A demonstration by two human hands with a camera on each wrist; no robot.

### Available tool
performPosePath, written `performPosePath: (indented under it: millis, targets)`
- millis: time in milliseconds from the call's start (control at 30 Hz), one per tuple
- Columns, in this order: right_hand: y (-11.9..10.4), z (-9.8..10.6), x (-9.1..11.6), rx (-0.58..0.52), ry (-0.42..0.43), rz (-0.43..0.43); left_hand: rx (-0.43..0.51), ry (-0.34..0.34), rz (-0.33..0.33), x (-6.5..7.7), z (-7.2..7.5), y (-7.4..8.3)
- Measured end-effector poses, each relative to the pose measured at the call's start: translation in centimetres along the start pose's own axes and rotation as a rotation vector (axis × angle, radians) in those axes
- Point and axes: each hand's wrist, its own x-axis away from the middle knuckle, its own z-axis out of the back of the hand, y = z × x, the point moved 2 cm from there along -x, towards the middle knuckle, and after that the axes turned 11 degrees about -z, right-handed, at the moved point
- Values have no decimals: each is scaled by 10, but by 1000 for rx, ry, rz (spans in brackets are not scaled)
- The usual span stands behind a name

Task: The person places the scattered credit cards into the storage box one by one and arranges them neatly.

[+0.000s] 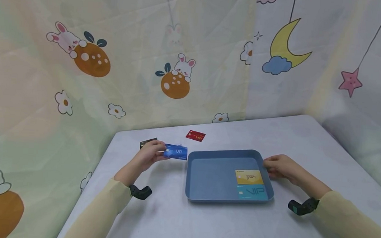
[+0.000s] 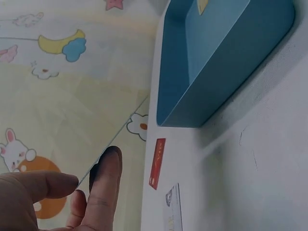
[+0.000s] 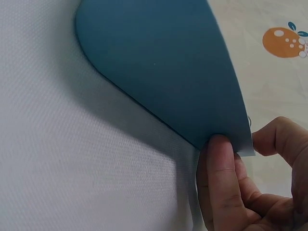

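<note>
My left hand pinches a blue VIP card between thumb and fingers, above the table just left of the tray. In the left wrist view this card shows almost edge-on. At the other end, my right hand grips the right wall of a blue-grey tray; the right wrist view has fingers against the outside of the wall. Inside the tray, at its right, a yellow card lies directly behind a teal VIP card.
A red VIP card lies on the white table behind the tray. Partly hidden by my left hand is a dark card. The left wrist view has a pale-looking card near the red one. Printed fabric hangs behind the table.
</note>
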Motion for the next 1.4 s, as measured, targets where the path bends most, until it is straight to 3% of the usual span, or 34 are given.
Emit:
performPosePath:
  millis: [300,800,1400]
  targets:
    - [0,0,1,3,4,2,14,-31,0,-1,-8,-2]
    - [1,-1,-1,10,4,6,44,-17,23,-1,-33,-5]
    - [1,0,0,11,-9,12,20,-94,40,-4,-66,-6]
